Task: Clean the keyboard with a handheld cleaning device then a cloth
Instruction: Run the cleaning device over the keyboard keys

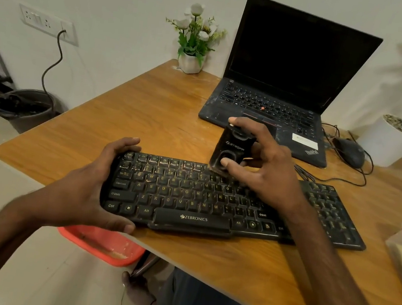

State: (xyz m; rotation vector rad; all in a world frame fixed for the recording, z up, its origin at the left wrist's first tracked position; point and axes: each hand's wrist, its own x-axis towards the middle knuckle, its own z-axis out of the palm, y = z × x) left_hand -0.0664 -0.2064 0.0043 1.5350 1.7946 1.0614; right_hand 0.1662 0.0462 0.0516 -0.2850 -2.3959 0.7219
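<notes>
The black keyboard (214,200) lies flat on the wooden table (149,109), near its front edge. The left hand (88,186) grips the keyboard's 9 o'clock end, fingers curled over the far edge and thumb on the near edge. The right hand (266,168) holds the handheld cleaning device (232,148) upright, with a fingertip over its top and the thumb on its lower front. The device's lower end touches the top key rows. An open laptop (287,87) stands at 1 o'clock from the keyboard, with a mouse (349,151) at 2 o'clock and a flower pot (191,62) at 12. A red tray (103,244) shows below the table edge at 7 o'clock.
</notes>
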